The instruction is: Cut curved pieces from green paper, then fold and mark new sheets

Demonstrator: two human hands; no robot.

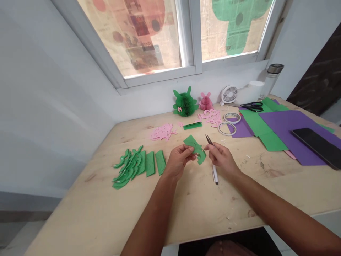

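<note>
My left hand (182, 156) pinches a piece of green paper (192, 143) above the table. The paper's right side is cut into a curved shape that hangs down. Just right of it, my right hand (220, 156) is closed around a pair of scissors (209, 140). The dark blades point up and away, slightly apart, beside the paper; the handles are hidden in my fingers. A white pen (215, 175) lies on the table below my right hand. To the left are folded green strips (150, 164) and a heap of curved green paper cutouts (129, 168).
Pink paper scraps (162, 132), a folded green strip (193, 126) and tape rolls (227, 129) lie farther back. Green (185, 105) and pink honeycomb figures (206, 102), a fan (229, 95) and a bottle (271, 80) stand by the wall. Purple sheets (293, 124), black scissors (252, 106) and a phone (318, 146) lie right.
</note>
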